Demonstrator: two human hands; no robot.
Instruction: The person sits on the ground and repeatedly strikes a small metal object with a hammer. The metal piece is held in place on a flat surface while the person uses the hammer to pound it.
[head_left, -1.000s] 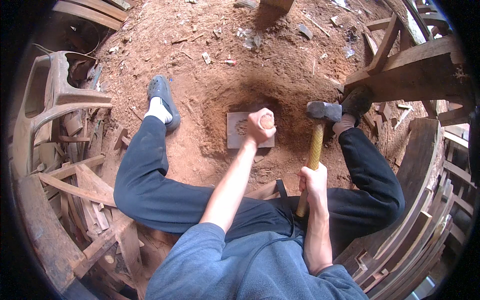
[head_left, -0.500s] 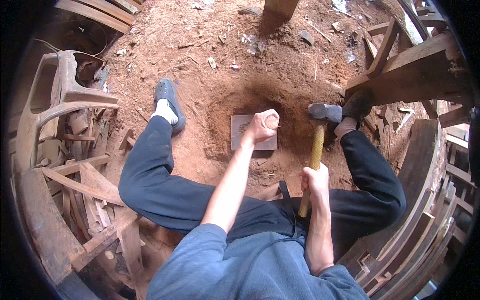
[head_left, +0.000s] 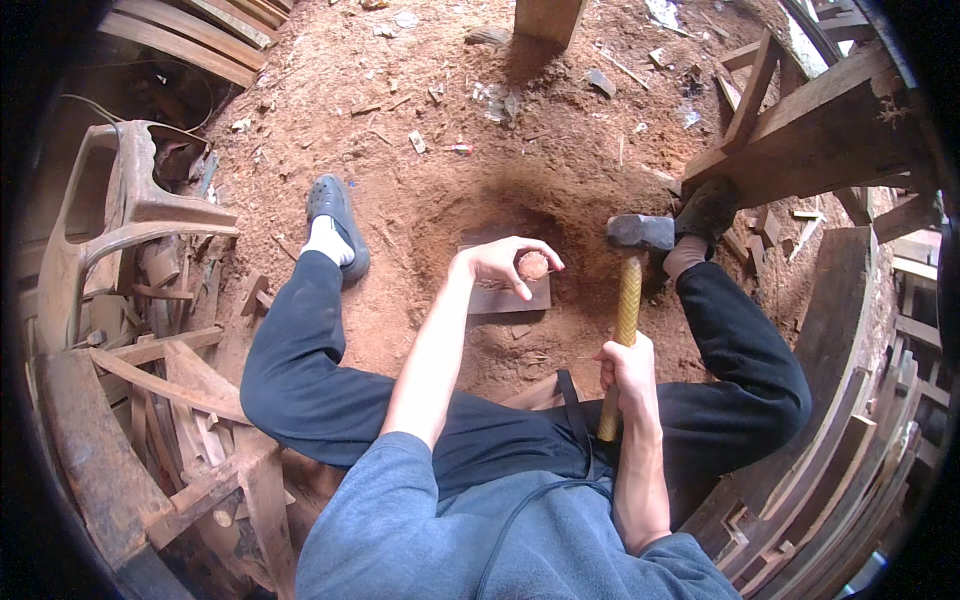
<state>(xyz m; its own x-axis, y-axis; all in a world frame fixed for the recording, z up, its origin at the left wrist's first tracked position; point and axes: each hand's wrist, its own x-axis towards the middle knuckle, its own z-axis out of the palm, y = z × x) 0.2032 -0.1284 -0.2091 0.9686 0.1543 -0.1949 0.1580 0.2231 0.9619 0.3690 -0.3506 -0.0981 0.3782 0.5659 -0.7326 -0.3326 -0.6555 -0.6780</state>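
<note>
My left hand [head_left: 495,262] has its thumb and fingers spread around a round wooden piece [head_left: 534,265], seen end-on. Gaps show between the fingers and the wood; the lower length of the piece is hidden. Beneath them a flat square wooden board [head_left: 515,300] lies on the ground, partly covered by the hand. My right hand [head_left: 628,370] is closed round the yellow textured handle of a sledgehammer [head_left: 628,300]. Its grey metal head [head_left: 641,232] points away from me, near my right shoe.
Sawdust and wood scraps cover the ground [head_left: 400,200]. A brown plastic chair [head_left: 130,220] lies at the left, above piled wooden offcuts [head_left: 190,400]. Heavy timber [head_left: 810,140] stands at the far right, with stacked planks [head_left: 830,480] below. A wooden post [head_left: 548,22] rises at the top.
My left hand has loosened from a fist round the wooden piece to spread fingers. The piece sits slightly lower and further left in view. My right hand keeps its grip on the sledgehammer.
</note>
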